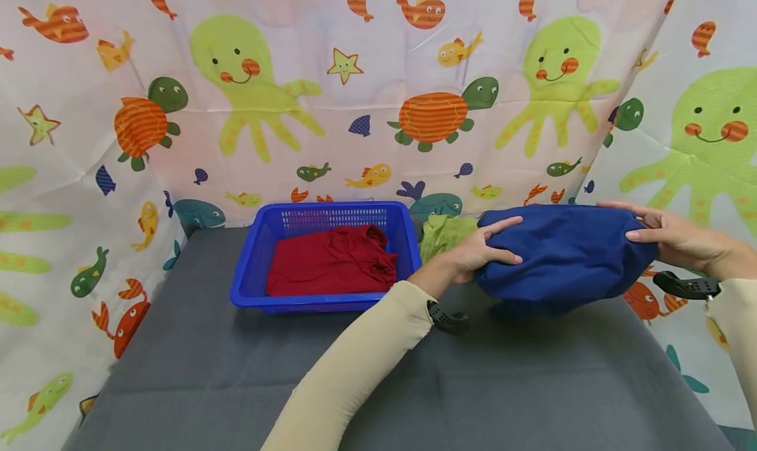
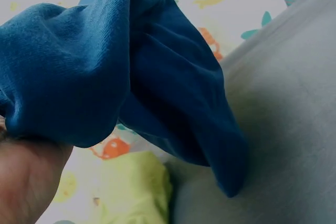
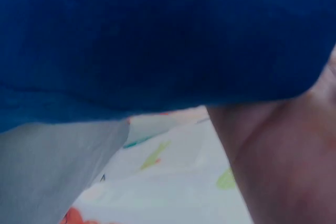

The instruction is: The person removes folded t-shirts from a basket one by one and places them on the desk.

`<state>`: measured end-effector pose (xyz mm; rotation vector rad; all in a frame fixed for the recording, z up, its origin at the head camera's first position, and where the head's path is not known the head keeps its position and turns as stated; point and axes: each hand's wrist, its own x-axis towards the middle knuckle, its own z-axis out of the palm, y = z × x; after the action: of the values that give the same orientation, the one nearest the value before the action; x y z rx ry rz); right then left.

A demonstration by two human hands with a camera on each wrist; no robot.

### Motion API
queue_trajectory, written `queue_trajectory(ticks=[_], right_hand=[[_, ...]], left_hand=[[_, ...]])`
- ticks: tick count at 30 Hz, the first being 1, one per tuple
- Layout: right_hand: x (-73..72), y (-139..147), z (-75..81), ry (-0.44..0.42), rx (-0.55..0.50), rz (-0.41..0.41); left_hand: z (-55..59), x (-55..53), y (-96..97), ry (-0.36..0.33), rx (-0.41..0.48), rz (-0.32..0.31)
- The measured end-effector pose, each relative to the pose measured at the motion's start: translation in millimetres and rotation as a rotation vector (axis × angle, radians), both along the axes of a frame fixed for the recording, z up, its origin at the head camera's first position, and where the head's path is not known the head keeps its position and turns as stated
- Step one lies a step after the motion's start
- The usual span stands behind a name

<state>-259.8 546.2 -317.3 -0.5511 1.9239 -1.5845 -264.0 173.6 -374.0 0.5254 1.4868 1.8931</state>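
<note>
Left hand (image 1: 470, 252): gripping the blue cloth (image 1: 562, 254) at its 9 o'clock end!
Right hand (image 1: 680, 238): clutching the 3 o'clock end, above the grey table (image 1: 207, 372) (lovely sag).
Blue basket (image 1: 331, 300): 9 o'clock from that, red cloth (image 1: 328, 263) inside.
Green cloth (image 1: 445, 233): 10 o'clock, behind.
Backdrop (image 1: 367, 27): 12 o'clock.

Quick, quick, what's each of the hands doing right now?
Left hand: holding one end of the blue cloth, lifted above the table.
Right hand: holding the other end of that cloth.
</note>
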Motion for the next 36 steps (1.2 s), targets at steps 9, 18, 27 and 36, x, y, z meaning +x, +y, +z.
queue_trajectory(ticks=[9, 18, 27, 36], right_hand=[[8.1, 18.2, -34.5, -0.074, 0.073, -0.029], [16.4, 24.7, -73.9, -0.189, 0.161, 0.013], [31.3, 25.6, -107.0, -0.210, 0.129, 0.016], [43.2, 35.8, -136.7, -0.225, 0.043, 0.009]], left_hand=[[-34.6, 3.9, 19.7, -0.026, -0.061, -0.008], [-76.3, 13.7, 25.2, -0.029, -0.157, 0.001], [-104.5, 20.9, 22.7, 0.189, -0.382, -0.046], [-111.4, 19.8, 10.7, 0.349, -0.549, -0.112]])
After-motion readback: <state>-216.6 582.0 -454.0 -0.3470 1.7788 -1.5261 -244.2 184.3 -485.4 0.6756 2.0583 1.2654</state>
